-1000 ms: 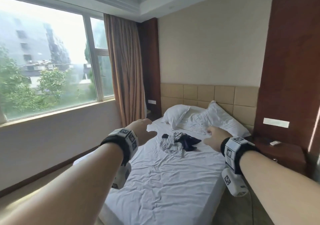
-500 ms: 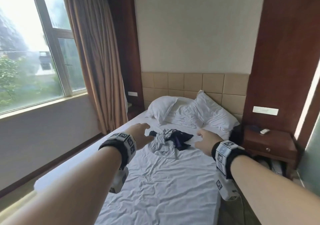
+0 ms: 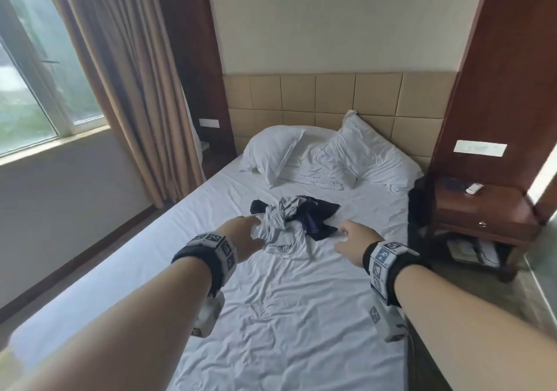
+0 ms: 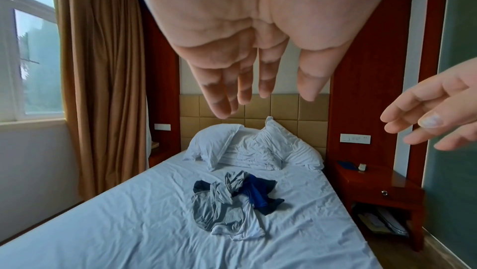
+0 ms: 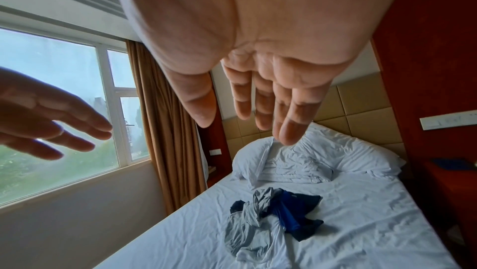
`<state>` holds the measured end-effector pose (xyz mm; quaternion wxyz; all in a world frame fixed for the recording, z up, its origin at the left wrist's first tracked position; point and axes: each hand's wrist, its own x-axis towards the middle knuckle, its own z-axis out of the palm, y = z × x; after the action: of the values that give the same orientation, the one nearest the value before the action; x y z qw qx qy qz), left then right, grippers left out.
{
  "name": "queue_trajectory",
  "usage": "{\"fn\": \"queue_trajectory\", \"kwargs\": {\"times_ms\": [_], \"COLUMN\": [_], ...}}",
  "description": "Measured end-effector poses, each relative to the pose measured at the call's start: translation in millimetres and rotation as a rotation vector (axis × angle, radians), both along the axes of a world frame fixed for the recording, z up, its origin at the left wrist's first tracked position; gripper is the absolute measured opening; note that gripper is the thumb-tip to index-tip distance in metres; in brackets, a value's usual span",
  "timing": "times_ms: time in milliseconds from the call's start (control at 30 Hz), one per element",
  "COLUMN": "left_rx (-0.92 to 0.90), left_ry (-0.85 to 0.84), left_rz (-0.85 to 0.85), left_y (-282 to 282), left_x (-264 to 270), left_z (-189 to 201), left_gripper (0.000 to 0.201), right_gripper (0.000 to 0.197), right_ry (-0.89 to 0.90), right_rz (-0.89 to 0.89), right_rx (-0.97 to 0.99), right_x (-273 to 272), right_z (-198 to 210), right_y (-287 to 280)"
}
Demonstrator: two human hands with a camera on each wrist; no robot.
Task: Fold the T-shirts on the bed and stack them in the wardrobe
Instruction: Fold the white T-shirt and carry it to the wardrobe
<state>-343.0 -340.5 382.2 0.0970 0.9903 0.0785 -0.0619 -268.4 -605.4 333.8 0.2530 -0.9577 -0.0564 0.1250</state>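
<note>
A crumpled grey T-shirt (image 3: 280,228) lies tangled with a dark blue T-shirt (image 3: 313,214) in the middle of the white bed (image 3: 286,315). Both my arms reach out over the bed. My left hand (image 3: 241,234) hovers above the bed short of the grey shirt's left side, fingers straight and spread, holding nothing. My right hand (image 3: 352,240) hangs in the air to the right of the pile, fingers straight and empty. In the wrist views the pile, grey T-shirt (image 4: 222,208) and blue T-shirt (image 5: 289,212), sits well below and beyond both palms. No wardrobe is in view.
Two white pillows (image 3: 316,152) lean on the padded tan headboard (image 3: 316,101). A wooden nightstand (image 3: 482,209) with a small remote (image 3: 473,188) stands right of the bed. A brown curtain (image 3: 126,83) and a window (image 3: 27,83) are on the left wall.
The view has moved closer to the bed and turned down and right. Both hands have come nearer the shirt pile, still empty.
</note>
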Motion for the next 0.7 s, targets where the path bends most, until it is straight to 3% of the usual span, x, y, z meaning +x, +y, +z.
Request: {"fn": "queue_trajectory", "kwargs": {"times_ms": [333, 700], "left_rx": [-0.04, -0.114], "left_ry": [0.151, 0.252], "left_rz": [-0.135, -0.137], "left_y": [68.9, 120.5], "left_x": [160.8, 259.7], "left_z": [-139.5, -321.4], "left_gripper": [0.055, 0.056], "right_gripper": [0.051, 0.054], "right_ry": [0.185, 0.351], "right_rz": [-0.153, -0.258], "right_rx": [0.004, -0.033], "right_x": [101.3, 163.9], "right_z": [-143.4, -325.7], "right_y": [65.8, 119.9]}}
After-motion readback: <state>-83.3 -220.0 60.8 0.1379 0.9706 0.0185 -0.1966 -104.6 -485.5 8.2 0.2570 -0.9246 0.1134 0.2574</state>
